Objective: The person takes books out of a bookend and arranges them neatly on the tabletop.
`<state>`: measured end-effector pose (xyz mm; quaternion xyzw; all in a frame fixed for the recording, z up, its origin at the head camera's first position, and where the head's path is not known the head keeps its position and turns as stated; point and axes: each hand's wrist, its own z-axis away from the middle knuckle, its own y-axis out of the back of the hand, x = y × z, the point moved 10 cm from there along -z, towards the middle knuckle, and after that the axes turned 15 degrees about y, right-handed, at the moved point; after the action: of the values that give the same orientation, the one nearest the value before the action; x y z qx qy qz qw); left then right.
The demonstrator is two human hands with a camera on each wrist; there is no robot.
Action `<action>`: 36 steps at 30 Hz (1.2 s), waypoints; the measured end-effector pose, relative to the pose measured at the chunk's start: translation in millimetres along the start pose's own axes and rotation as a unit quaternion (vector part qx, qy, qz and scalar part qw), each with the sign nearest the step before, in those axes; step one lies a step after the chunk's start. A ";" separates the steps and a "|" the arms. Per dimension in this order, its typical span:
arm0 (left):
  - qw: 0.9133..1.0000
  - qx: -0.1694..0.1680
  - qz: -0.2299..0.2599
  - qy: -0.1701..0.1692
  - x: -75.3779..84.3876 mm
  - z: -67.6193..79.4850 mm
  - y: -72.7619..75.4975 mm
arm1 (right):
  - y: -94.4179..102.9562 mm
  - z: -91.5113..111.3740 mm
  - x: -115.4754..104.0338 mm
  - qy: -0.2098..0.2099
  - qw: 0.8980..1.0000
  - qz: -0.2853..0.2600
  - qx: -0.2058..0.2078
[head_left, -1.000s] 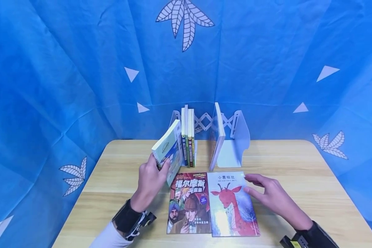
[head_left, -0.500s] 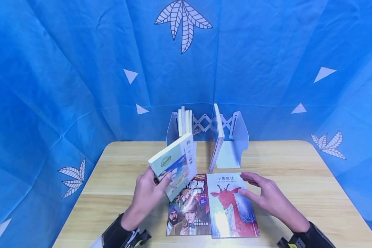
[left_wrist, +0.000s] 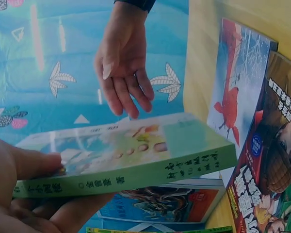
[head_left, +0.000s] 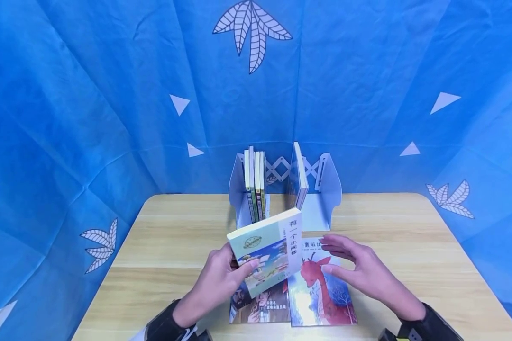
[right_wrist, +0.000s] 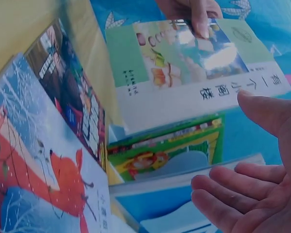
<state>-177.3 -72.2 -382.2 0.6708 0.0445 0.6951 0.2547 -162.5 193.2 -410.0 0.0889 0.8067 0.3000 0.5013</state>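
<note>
My left hand (head_left: 222, 279) grips a light green and white book (head_left: 266, 253) by its left side, thumb on the front cover and the other fingers behind. The book is tilted and overlaps a dark comic-style book (head_left: 264, 305) lying on the table. To its right lies a deer-covered book (head_left: 324, 289). My right hand (head_left: 362, 272) hovers over that one, fingers spread and holding nothing. In the right wrist view its thumb and fingers part toward the green book (right_wrist: 184, 73), with no grip on it. The left wrist view shows the green book's spine (left_wrist: 136, 177).
A white expandable bookend rack (head_left: 330, 189) stands at the back of the wooden table (head_left: 183, 227). Several upright books (head_left: 256, 184) are at its left side, and a leaning book (head_left: 299, 177) is nearer its right side. A blue curtain (head_left: 350, 94) hangs behind.
My left hand has drawn the green book from beside the rack's left books, moving right and toward me, and turned its cover to face up. The right hand has shifted slightly left.
</note>
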 end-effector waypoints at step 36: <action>0.974 -0.210 -0.055 -0.063 19.6 8.9 -55.4 | -20.5 10.1 -44.3 0.106 0.993 -0.053 -0.002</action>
<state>-151.8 -18.6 -385.9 0.6411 -0.0815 0.6304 0.4300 -129.3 161.0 -391.5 0.0126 0.8581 0.2827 0.4285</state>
